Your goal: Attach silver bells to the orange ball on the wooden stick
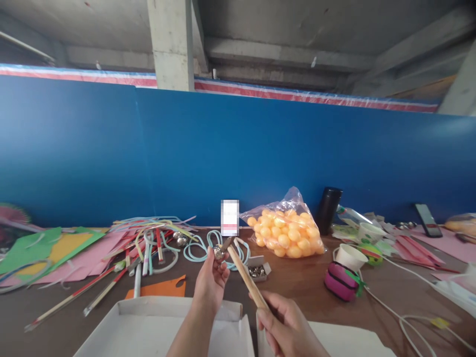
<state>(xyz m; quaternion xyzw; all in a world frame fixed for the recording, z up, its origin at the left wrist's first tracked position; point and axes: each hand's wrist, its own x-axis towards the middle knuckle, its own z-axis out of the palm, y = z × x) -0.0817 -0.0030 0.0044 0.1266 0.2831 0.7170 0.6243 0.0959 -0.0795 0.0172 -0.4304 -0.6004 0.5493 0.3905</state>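
Note:
My left hand [212,282] is closed around a shiny silver ball [218,253], which shows above the fingers; it may be a bell, but I cannot make that out. In my right hand [284,322] is a hammer, gripped low on its light wooden handle [247,277]. Its dark metal head [228,243] is right beside the silver ball; whether they touch I cannot tell. Behind both hands lie coiled pale blue tubes [191,253]. A small open box [267,270] of little metal pieces sits just right of the hammer handle.
Under my forearms is an open white box [124,308]. To the left lie tubes, sticks and coloured paper [39,245]. A clear bag of orange balls [284,233] stands at the back, near a black bottle [330,210]. On the right are a paper cup [350,258], a magenta pouch [340,281] and white cable [386,302].

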